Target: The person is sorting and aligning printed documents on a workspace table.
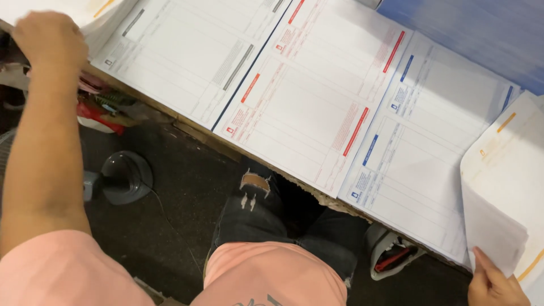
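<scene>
A wooden table edge (199,131) runs diagonally above a dark floor (181,198), where a grey round fan base (126,177) stands. Along the table lie three stacks of printed forms: grey-marked (187,56), red-marked (306,96) and blue-marked (430,147). No containers show.

The left hand (48,39) rests, fingers curled together, on the corner of an orange-marked stack (85,14) at the far end; whether it grips a sheet, I cannot tell. The right hand (496,280) pinches the lower edge of a white orange-marked sheaf (504,187), thumb on top, lifted just beside the blue-marked stack.
</scene>
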